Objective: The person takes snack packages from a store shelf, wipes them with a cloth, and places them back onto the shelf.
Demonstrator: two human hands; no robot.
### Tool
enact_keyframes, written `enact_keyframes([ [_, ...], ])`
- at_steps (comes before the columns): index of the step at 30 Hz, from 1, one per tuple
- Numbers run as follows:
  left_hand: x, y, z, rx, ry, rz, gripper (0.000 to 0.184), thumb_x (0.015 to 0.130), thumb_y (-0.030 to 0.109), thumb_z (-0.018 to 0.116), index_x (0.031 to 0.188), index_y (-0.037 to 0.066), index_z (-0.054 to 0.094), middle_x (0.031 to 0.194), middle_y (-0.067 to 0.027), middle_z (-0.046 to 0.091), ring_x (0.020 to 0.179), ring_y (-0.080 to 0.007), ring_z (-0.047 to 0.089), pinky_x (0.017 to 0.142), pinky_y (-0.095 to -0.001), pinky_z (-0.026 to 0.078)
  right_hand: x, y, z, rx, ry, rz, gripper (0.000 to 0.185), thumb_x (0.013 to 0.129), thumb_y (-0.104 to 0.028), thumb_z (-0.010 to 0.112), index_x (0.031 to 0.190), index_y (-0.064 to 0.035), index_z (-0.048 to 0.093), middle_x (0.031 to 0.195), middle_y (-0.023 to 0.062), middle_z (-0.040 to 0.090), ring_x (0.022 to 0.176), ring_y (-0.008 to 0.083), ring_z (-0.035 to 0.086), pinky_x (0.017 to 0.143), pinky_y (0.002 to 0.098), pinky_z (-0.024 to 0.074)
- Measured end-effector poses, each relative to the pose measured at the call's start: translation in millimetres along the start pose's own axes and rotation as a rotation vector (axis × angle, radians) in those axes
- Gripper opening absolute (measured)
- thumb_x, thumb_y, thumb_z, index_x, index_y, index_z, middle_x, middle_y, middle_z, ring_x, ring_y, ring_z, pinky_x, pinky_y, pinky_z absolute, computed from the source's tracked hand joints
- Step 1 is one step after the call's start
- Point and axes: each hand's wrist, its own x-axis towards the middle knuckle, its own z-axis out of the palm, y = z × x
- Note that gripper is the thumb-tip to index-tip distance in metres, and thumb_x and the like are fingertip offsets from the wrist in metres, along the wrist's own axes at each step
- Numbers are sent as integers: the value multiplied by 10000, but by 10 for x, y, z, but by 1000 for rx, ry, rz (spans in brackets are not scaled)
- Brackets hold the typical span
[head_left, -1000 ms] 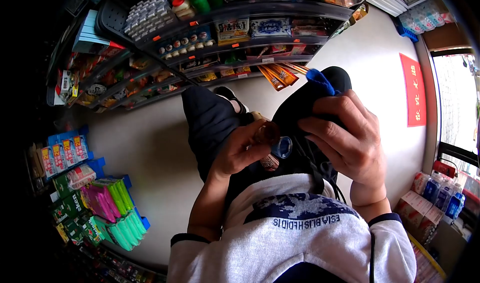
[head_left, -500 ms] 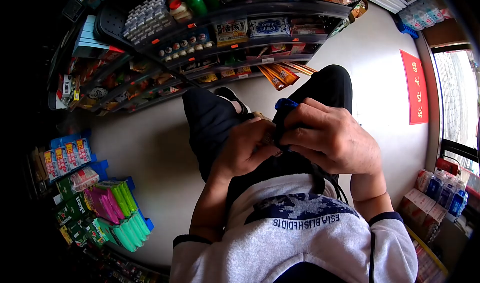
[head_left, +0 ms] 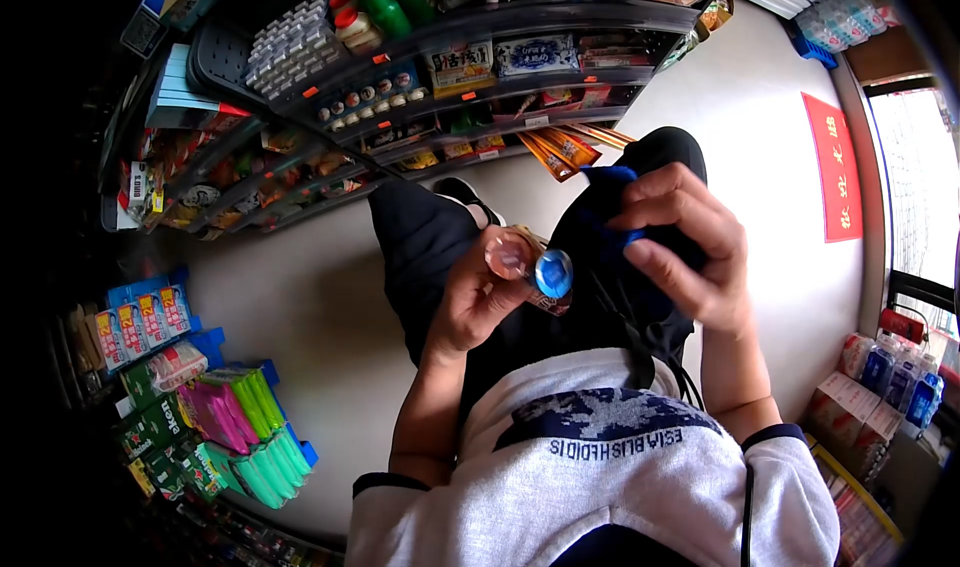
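My left hand (head_left: 475, 297) is closed around two narrow items held side by side. Toward me face their round, shiny ends: a pinkish-brown one (head_left: 509, 255) and a bright blue one (head_left: 553, 274). Patterned wrapping shows below the blue end, but their exact kind is unclear. To the right, my right hand (head_left: 695, 242) pinches a crumpled dark-blue piece (head_left: 612, 177), perhaps film or cloth, between bent fingers and thumb. Part of that piece blends into my dark trousers (head_left: 425, 257). A gap separates the two hands above my lap.
Ahead stand store shelves (head_left: 560, 19) with packets and bottles. Orange packets (head_left: 560, 154) stick out near my knee. Stacked tissue packs (head_left: 265, 467) and green cartons (head_left: 150, 427) are at left. A red floor sign (head_left: 832, 167) and boxed drinks (head_left: 850, 402) lie at right.
My hands were together over a dark bundle and have come apart. My right hand moved right with the dark-blue piece; the two round ends in my left hand have come into view.
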Motion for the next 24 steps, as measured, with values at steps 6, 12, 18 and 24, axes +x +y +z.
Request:
enact_keyframes([
  [6,1,-25,37,-41,140,-87,293,914,151,544,1147,-16,485,985,-29,553,853,-84,507,783,-219,410,-44,75,427,-23,97,-105,189,755,-19,678,932,12,620,907,138,554,895,276,584,776,325,481],
  [12,-64,-57,35,-197,70,-185,313,925,202,529,1154,-9,490,961,-36,577,784,-81,539,709,-235,452,-32,214,384,-88,152,-13,187,760,6,669,934,18,599,911,132,561,867,274,588,756,327,481],
  [18,90,29,320,-409,318,-245,322,961,207,457,1210,4,463,1065,-43,571,926,-92,563,800,-243,460,-30,195,471,-273,239,-237,330,654,-7,723,968,-52,633,943,100,547,813,241,569,681,319,487],
  [24,100,98,327,-434,322,-298,317,976,212,439,1243,41,442,1086,-32,554,934,-85,565,772,-226,467,-36,348,517,-365,240,-328,370,634,-60,736,993,-89,651,967,97,554,795,241,556,637,312,483],
])
